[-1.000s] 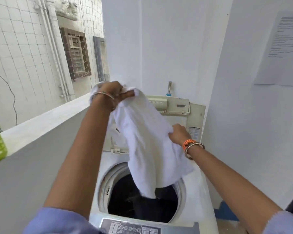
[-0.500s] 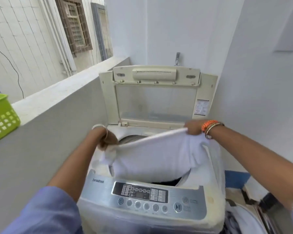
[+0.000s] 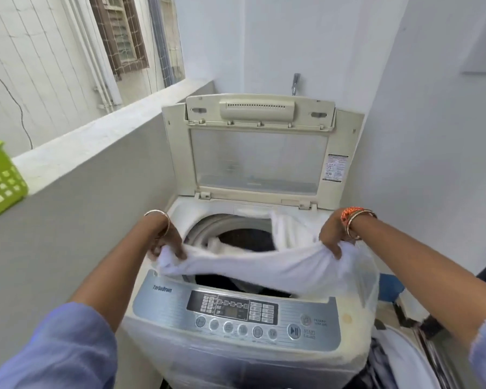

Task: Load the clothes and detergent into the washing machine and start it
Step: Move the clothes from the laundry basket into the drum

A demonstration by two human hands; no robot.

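One white garment [image 3: 253, 265] stretched across the open washing machine [image 3: 236, 318] drum mouth, left hand [image 3: 167, 244] grip clamped on its left end, right hand [image 3: 333, 237] grip clamped on its right end, lid [image 3: 260, 153] raised behind, green basket [image 3: 0, 178] on ledge far left.

- Bright, even daylight enters from the open side at upper left.
- Shadows are soft; the drum opening [image 3: 244, 240] is the darkest area.
- Wide-angle distortion bends the walls and stretches the sleeves [image 3: 65, 349] at the edges.
- The white cloth [image 3: 264, 265] is slightly motion-blurred.
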